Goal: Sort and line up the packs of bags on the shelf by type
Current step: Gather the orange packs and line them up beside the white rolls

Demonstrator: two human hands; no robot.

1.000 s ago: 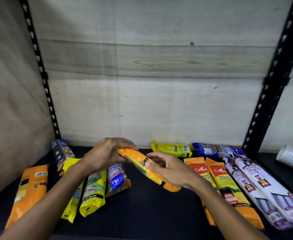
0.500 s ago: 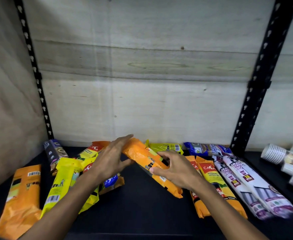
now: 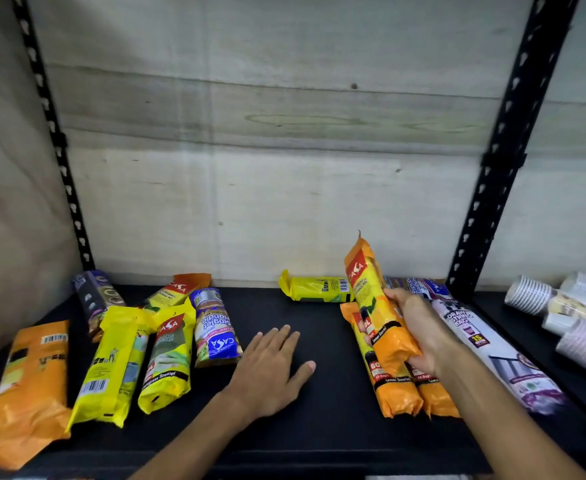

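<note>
1. Packs of bags lie all over the black shelf [image 3: 319, 427]. One orange pack [image 3: 378, 306] is up in the air near the right side, tilted with its top toward the back wall.
2. The right hand [image 3: 419, 327] has its fingers curled round that orange pack. I think it is held over the two orange packs [image 3: 399, 389] lying side by side below, so it can go with its own kind.
3. The left hand [image 3: 270, 368] lies flat on the shelf in the middle, fingers straight, holding nothing. It may be steadying the person.
4. Orange count: three at the right, one [image 3: 28, 389] flat at the front left corner, one [image 3: 177, 292] at the back left.
5. Yellow count: two [image 3: 139, 358] at the left, one [image 3: 315, 288] lying sideways at the back edge.
6. A blue pack [image 3: 215, 327] sits by the yellow ones, and a dark pack [image 3: 95, 296] is in the back left corner.
7. White packs [image 3: 492, 351] lie by the right post. I cannot count them well.
8. Paper cups [image 3: 561, 310] lie past the post.
</note>
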